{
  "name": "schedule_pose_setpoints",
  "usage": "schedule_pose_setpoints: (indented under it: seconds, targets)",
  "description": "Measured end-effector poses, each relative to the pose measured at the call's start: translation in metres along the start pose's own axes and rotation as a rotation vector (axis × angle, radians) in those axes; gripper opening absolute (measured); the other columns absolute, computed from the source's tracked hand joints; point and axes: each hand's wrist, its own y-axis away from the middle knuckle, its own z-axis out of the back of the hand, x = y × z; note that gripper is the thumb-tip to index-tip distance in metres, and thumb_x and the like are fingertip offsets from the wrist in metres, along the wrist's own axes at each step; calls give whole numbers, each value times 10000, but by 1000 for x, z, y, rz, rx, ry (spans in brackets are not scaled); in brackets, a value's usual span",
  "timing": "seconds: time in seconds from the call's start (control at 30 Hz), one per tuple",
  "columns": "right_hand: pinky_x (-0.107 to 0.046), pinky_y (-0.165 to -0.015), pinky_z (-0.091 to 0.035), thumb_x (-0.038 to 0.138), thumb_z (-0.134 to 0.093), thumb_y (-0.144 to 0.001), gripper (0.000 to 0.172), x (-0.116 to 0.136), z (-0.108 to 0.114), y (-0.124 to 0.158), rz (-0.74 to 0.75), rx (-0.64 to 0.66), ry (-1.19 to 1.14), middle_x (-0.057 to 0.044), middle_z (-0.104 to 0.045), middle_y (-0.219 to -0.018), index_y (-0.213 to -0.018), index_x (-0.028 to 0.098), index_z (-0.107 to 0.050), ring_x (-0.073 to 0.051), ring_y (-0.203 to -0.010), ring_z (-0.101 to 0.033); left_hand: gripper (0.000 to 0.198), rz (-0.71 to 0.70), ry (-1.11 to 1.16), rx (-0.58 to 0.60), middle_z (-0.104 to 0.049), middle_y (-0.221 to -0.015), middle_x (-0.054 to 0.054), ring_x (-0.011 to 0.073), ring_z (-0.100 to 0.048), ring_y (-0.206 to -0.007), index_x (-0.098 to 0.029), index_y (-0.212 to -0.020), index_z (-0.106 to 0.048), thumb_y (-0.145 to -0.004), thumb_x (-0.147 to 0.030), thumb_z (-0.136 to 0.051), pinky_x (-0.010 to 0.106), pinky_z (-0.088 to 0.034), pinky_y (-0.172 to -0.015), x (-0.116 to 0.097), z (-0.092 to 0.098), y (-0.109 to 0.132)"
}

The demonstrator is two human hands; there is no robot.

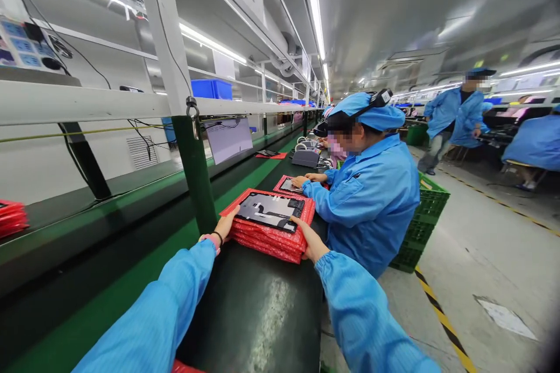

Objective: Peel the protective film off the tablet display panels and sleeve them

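Factory line, dark workbench [262, 315] running away under white shelving. Near: the left hand [224, 227] and right hand [310, 240] clasp opposite sides of a stack of red trays [266, 239], lying on the bench with a dark panel [271, 210] on top. Beyond: a co-worker in blue [371, 198] handles another red tray [289, 185]; green crates [426, 215] alongside.
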Motion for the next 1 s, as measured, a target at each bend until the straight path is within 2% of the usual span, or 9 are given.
schedule_pose_setpoints:
  seconds: [0.1,0.2,0.33,0.4,0.5,0.63,0.73,0.87,1.0]
  targets:
    - [-403,-783,-539,308,-575,-912,289,1,-3,2,-10,-5,21,-79,-597,-1141,-1159,157,-558,-210,-938,-621,372,60,3,-29,-586,-1153,88,222,-601,-959,-170,-1166,-548,-879,-406,-550,428,-515,-801,1,1,2]
    - [-403,-782,-540,317,-571,-914,293,4,2,9,-25,6,34,-80,-598,-1139,-1158,156,-558,-209,-935,-622,345,101,17,3,-601,-1106,80,201,-613,-899,-162,-1139,-558,-878,-389,-558,394,-530,-751,5,2,9]
    - [-404,-784,-540,316,-571,-914,295,-1,14,27,-65,42,24,-82,-597,-1145,-1160,156,-557,-210,-940,-622,332,145,29,63,-609,-1053,70,173,-616,-825,-160,-1134,-552,-885,-380,-551,353,-536,-690,18,10,34]
    - [-392,-771,-545,313,-571,-915,280,-14,20,42,-86,60,5,-78,-608,-1123,-1142,151,-566,-202,-918,-629,324,183,15,98,-615,-1015,63,160,-612,-782,-158,-1116,-557,-887,-386,-547,335,-533,-660,25,23,54]
    - [-372,-745,-555,303,-569,-914,244,-42,25,72,-121,90,-33,-72,-652,-1045,-1088,132,-590,-186,-858,-655,366,270,-27,178,-624,-944,33,175,-614,-745,-139,-1043,-589,-885,-460,-514,337,-525,-646,29,53,89]
    - [-340,-733,-565,198,-571,-866,197,-88,22,113,-146,137,-76,-94,-728,-814,-1007,70,-620,-206,-777,-703,509,361,-75,330,-643,-952,53,205,-630,-794,-137,-1041,-603,-868,-589,-447,381,-527,-695,28,98,131]
    - [-318,-752,-568,184,-629,-789,217,-119,17,137,-125,177,-91,-83,-747,-729,-978,78,-634,-226,-767,-722,469,378,-96,361,-653,-944,54,197,-636,-805,-136,-992,-616,-878,-561,-456,372,-527,-709,30,123,153]
    - [-308,-796,-563,245,-736,-669,355,-142,12,156,-99,207,-73,-68,-766,-806,-985,117,-640,-244,-841,-722,286,359,-130,342,-657,-936,50,172,-634,-801,-149,-961,-620,-881,-413,-545,351,-533,-702,33,143,170]
    - [-337,-808,-563,303,-781,-610,428,-144,8,164,-78,220,-15,-78,-765,-879,-981,132,-652,-278,-940,-697,266,340,-163,309,-647,-978,61,187,-630,-840,-154,-998,-616,-873,-383,-567,374,-540,-714,33,144,178]
